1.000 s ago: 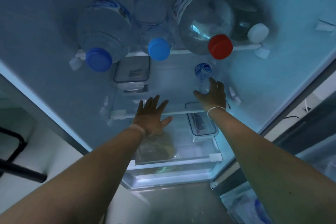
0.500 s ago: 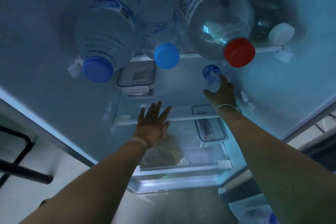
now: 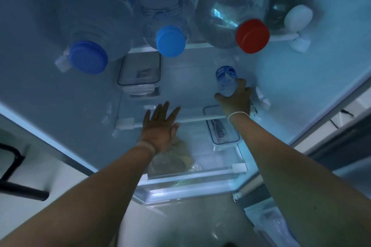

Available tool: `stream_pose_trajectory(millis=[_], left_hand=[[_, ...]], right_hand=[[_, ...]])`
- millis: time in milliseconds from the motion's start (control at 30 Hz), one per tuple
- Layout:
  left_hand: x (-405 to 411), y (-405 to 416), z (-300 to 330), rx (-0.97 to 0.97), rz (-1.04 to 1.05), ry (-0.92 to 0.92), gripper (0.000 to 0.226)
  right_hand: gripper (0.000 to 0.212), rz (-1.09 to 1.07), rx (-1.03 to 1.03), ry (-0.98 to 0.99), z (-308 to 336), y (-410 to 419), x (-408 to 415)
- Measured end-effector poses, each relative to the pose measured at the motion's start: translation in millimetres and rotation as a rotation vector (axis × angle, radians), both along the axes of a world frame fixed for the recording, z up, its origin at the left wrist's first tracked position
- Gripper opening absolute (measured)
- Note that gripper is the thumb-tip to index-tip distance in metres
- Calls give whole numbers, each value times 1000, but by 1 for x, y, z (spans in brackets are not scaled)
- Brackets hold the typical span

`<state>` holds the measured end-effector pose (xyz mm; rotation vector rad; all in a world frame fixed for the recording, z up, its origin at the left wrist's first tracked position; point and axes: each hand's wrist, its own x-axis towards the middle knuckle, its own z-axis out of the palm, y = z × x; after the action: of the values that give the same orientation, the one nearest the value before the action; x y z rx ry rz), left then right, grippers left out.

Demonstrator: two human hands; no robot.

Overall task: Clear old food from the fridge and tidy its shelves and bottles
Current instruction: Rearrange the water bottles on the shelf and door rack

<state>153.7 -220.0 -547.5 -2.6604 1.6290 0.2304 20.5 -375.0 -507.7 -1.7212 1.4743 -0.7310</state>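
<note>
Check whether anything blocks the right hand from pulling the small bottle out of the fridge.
Nothing visible does. The right hand is wrapped around the small bottle, and the shelf space toward the camera is open.

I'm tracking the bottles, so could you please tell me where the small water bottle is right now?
In the head view, the small water bottle is right of centre on the middle fridge shelf, gripped by the right hand, just below the red-capped bottle.

left hand [image 3: 160, 128]: flat, fingers spread, arm extended | right hand [image 3: 235, 99]: curled gripping, arm extended
</note>
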Motion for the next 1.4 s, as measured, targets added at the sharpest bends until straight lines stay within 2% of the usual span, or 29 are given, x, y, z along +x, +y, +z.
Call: stream_pose_trajectory(millis=[200, 300, 400, 467, 600, 800, 1000, 1200, 1400], left_hand=[[-2, -1, 13, 57, 15, 63, 56], [-8, 9, 20, 61, 6, 88, 59], [-19, 29, 30, 55, -8, 106, 61], [-29, 42, 41, 38, -14, 138, 61], [-52, 61, 79, -42, -53, 157, 60], [-85, 82, 136, -176, -127, 195, 57], [-139, 107, 179, -267, -288, 167, 51], [-204, 116, 210, -358, -467, 169, 49], [-275, 118, 217, -357, -707, 128, 49]], right_hand=[[55, -87, 182, -377, 13, 31, -16], [40, -151, 253, -432, 17, 48, -30], [48, -165, 336, -467, 20, 72, -45], [50, -186, 341, -452, 29, 91, -55], [38, -188, 379, -452, 46, 133, -84], [40, -130, 409, -466, 65, 197, -127], [36, -126, 382, -424, 94, 264, -184], [57, -130, 376, -334, 108, 311, -243], [59, -88, 369, -180, 120, 338, -314]])
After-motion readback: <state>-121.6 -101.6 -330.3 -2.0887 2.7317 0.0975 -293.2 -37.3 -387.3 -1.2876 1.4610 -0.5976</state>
